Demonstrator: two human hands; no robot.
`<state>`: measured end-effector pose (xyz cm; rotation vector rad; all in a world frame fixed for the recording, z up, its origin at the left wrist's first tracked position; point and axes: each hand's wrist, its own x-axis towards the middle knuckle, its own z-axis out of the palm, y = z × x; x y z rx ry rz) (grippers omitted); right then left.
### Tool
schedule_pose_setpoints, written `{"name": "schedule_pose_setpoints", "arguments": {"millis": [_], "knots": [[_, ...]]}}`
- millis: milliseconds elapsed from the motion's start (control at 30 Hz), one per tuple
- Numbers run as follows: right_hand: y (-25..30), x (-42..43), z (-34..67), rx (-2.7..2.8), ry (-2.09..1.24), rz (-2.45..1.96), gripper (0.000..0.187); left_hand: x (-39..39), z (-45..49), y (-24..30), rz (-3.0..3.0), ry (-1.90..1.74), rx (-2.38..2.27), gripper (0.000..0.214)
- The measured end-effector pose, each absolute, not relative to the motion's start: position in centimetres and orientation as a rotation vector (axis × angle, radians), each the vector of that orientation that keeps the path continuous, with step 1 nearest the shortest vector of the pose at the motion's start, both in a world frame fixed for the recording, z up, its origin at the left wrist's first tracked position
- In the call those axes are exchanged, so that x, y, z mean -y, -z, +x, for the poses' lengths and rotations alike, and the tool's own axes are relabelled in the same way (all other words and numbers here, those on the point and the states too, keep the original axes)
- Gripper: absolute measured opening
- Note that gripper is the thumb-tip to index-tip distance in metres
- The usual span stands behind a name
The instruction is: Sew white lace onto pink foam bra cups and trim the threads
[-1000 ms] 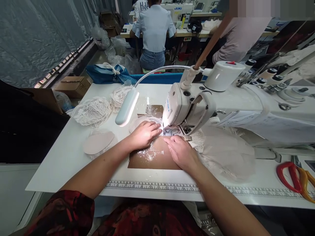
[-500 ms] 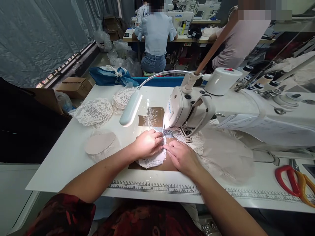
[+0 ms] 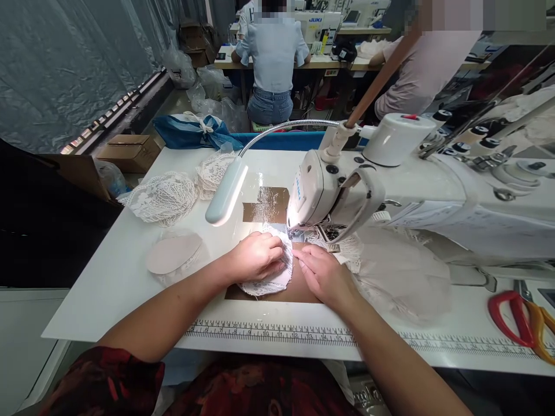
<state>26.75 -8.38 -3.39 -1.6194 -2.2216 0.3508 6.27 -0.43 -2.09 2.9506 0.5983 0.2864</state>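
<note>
A rounded white lace fabric piece [image 3: 275, 281] lies under the needle end of a white sewing machine [image 3: 310, 188]. My left hand [image 3: 256, 257] rests on top of it, fingers curled and gathered on the cloth. At the piece's right edge, my right hand [image 3: 323, 273] has thumb and forefinger pressed together against the border. The needle area is partly hidden by the machine head. Brown tape [image 3: 303, 289] covers the table below the hands. Sheer whitish fabric [image 3: 403, 283] with lace spreads to the right of my right hand.
Lace bundles [image 3: 162, 197] and an oval beige piece [image 3: 173, 254] lie on the left of the table. A lamp [image 3: 226, 190] hangs over the work. A printed ruler [image 3: 269, 334] runs along the front edge; scissors [image 3: 515, 318] lie far right. Other people sit at machines beyond.
My left hand has slid slightly left and back from the needle, uncovering more of the lace piece. My right fingertips have shifted a little to the right. The camera view has moved slightly.
</note>
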Motion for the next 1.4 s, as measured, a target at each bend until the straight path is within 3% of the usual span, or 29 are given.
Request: {"name": "schedule_pose_setpoints", "arguments": {"millis": [533, 867, 1400], "knots": [[2.9, 7.9, 26.0, 2.387, -0.241, -1.753, 0.042, 0.4, 6.2, 2.1, 2.852, -0.351, -0.574, 0.028], [3.7, 7.7, 26.4, 2.253, -0.192, -1.747, 0.039, 0.7, 7.9, 2.7, 2.840, -0.294, -1.030, 0.030], [3.3, 7.2, 26.4, 2.335, -0.173, -1.654, 0.046, 0.5, 7.6, 2.9, 2.849, -0.356, -0.974, 0.026]]}}
